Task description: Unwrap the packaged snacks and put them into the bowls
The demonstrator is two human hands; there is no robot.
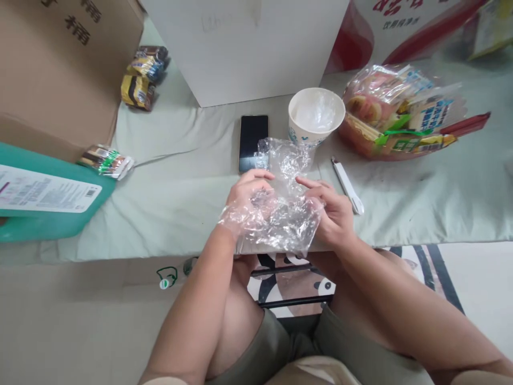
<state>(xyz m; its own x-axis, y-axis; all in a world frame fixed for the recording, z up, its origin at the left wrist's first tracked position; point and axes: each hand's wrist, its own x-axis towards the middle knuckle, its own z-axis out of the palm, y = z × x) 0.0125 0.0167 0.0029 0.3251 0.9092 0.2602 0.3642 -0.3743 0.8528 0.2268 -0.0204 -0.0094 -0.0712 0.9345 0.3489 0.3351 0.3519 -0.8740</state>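
A crinkled sheet of clear plastic film (286,224) stretches between my two hands at the table's front edge. My left hand (254,195) is curled into it from the left, and part of the film drapes over that palm and wrist. On the other side, my right hand (331,208) pinches the film's edge, its index finger pointing inward. The far end of the film reaches toward a white paper cup (302,128), which has clear plastic inside. A dark-screened phone (253,140) lies just beyond my left hand. Right of my right hand rests a white utility knife (347,184).
A basket of packaged snacks (380,141) stands at the right. Behind are a white box (248,53) and a red-and-white carton (360,37). Along the left are a cardboard box (60,69), a green container (48,224) and small wrapped snacks (138,91).
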